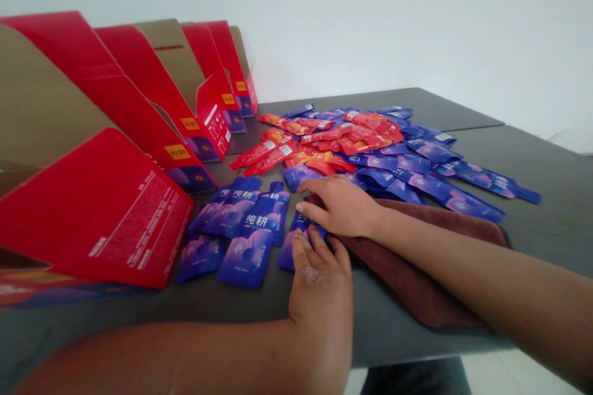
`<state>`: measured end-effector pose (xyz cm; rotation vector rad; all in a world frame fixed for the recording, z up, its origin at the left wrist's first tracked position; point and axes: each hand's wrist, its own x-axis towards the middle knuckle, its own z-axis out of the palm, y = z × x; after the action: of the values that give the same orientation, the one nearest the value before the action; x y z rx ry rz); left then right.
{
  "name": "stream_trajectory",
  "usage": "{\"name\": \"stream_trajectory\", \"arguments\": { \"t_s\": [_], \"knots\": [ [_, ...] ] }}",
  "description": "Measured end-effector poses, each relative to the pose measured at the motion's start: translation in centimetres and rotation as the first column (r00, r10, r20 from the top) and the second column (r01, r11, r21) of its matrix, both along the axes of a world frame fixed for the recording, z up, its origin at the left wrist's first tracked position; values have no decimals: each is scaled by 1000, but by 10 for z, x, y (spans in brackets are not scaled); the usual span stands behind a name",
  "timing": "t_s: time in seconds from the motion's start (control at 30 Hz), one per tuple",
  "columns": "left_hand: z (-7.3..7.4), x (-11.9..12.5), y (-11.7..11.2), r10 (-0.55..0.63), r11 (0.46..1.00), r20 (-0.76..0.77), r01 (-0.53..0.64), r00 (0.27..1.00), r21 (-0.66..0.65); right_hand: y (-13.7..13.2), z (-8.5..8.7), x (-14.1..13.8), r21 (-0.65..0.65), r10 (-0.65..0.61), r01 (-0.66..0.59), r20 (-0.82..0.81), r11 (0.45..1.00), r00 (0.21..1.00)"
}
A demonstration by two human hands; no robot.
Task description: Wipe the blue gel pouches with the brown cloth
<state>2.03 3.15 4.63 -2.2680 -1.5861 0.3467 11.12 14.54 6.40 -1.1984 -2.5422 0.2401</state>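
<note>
The fingers of the left hand (pixel 319 287) are spread, their tips lying on a blue sachet (pixel 291 254), while the fingers of the right hand (pixel 340 207) sit close together, curving down over its far end. Those fingers hide most of the sachet, and I cannot tell whether either hand pinches it. The right wrist hangs over a crumpled brown microfibre towel (pixel 417 271), and the left forearm runs in low, cut off by the bottom of the view. Just left lie overlapping blue sachets (pixel 245 241); beyond is a heap of red and blue sachets (pixel 365 148), some half buried. Open red cardboard display boxes (pixel 171 99) stand in a row at left, the nearest cut off. All this sits on a dark grey table (pixel 532 197) before a white wall (pixel 370 24).
</note>
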Motion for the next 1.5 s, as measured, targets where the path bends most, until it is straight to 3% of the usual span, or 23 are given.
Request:
{"name": "stream_trajectory", "arguments": {
  "t_s": [0.2,0.37,0.57,0.73,0.97,1.3,1.5],
  "knots": [
    [-2,1,-1,3,1000,3,-3,1000,14,1,-2,1,25,-69,69,18,997,997],
    [3,1,-1,2,1000,-7,-2,1000,-7,2,-3,2,-7,105,-106,-34,994,994],
    [4,2,2,8,1000,-40,-8,999,2,2,-2,4,-9,326,-329,-108,944,939],
    [5,1,1,-1,1000,-51,2,999,7,1,0,4,-5,407,-411,-126,912,905],
    [2,1,0,26,1000,65,-27,998,11,1,-3,2,18,260,-260,-88,965,962],
    [3,0,-1,10,1000,69,-9,998,-17,0,0,0,15,-32,32,14,999,999],
    [2,0,-2,0,1000,33,1,999,-4,0,0,0,45,-60,58,29,997,998]
  ]
}}
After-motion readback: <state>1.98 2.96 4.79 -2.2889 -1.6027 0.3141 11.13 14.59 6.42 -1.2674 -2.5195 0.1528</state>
